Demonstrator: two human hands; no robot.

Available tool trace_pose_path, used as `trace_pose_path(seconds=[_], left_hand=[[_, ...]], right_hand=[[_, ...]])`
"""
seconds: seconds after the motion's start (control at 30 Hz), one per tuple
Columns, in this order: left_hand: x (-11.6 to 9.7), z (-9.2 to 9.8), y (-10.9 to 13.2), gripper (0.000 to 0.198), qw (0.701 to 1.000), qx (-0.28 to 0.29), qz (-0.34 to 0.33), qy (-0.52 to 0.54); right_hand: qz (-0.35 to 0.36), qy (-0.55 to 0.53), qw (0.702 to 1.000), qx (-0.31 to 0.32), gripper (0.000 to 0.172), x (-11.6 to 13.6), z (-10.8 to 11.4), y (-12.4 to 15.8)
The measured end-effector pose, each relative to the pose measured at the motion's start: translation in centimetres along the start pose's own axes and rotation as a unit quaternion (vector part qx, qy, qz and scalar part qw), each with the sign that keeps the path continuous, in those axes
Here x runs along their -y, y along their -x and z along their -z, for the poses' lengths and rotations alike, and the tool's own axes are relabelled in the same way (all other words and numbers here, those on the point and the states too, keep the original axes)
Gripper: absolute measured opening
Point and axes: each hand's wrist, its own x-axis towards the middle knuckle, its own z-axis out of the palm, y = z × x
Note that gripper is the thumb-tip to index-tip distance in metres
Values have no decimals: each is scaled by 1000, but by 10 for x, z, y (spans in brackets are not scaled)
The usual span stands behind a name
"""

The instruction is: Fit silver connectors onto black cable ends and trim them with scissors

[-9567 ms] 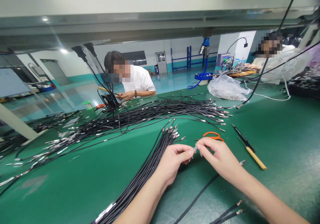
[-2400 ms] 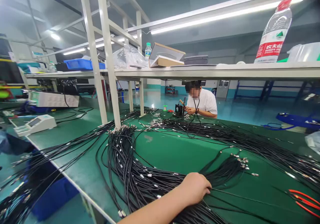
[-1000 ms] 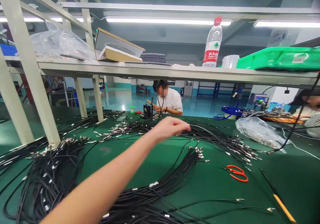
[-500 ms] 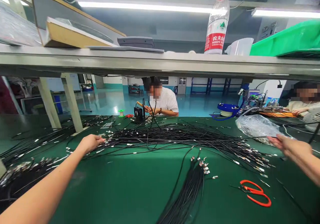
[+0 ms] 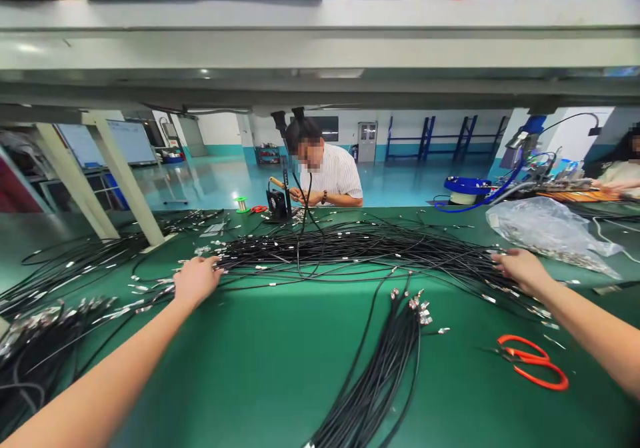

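Observation:
A long pile of black cables with metal end fittings lies across the green table. My left hand reaches out to the pile's left end, fingers curled down onto the cables. At the pile's right end, my right hand has its fingers closed over the strands. A second, tighter bundle of black cables runs from the bottom edge up between my arms, touched by neither hand.
Orange-handled cutters lie under my right forearm. A clear plastic bag sits at far right. More cables are heaped at left. A person works across the table, another person's hand shows at right. A shelf hangs overhead.
The view has dropped lower under the shelf. Both my hands have come down from reaching outward and settled on the two ends of the long cable pile.

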Motion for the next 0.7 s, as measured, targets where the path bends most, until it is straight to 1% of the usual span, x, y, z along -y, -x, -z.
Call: trace_pose_path(seconds=[0.07, 0.1, 0.17, 0.2, 0.23, 0.27, 0.3, 0.33, 0.37, 0.4, 0.47, 0.53, 0.6, 0.63, 0.7], left_hand=[[-4, -9, 7, 27, 998, 43, -52, 12], [-9, -13, 16, 25, 994, 69, -85, 25], [-25, -21, 43, 21, 979, 122, -156, 51], [-35, -24, 60, 19, 967, 150, -194, 68], [-45, -26, 80, 18, 951, 179, -236, 89], [-56, -28, 100, 20, 925, 213, -290, 124], [-66, -29, 119, 21, 904, 234, -323, 152], [-76, -30, 137, 22, 890, 248, -344, 166], [-84, -30, 153, 22, 886, 248, -353, 169], [-92, -30, 167, 22, 890, 236, -353, 164], [-106, -31, 189, 21, 901, 208, -352, 147], [-119, -32, 206, 19, 900, 195, -369, 124], [-131, -36, 222, 18, 895, 196, -392, 85], [-138, -38, 229, 18, 895, 194, -397, 64], [-150, -44, 242, 20, 900, 183, -394, 31]], right_hand=[[1, 31, 996, 82, 25, 4, 11, 28], [7, 38, 991, 129, 24, 6, 17, 48], [38, 45, 973, 225, 19, 7, 24, 98], [61, 51, 957, 280, 16, 7, 26, 128], [122, 77, 920, 364, 15, 6, 27, 159], [169, 109, 883, 424, 15, 5, 28, 191], [205, 137, 854, 458, 17, 4, 28, 221], [232, 161, 831, 479, 21, 4, 28, 249], [257, 185, 811, 492, 26, 5, 28, 273], [277, 210, 792, 502, 28, 6, 29, 293], [305, 252, 760, 515, 27, 11, 31, 319], [324, 276, 727, 539, 23, 15, 34, 332], [337, 294, 704, 552, 23, 16, 36, 337], [339, 304, 699, 551, 25, 15, 37, 338], [338, 313, 704, 540, 29, 13, 39, 337]])
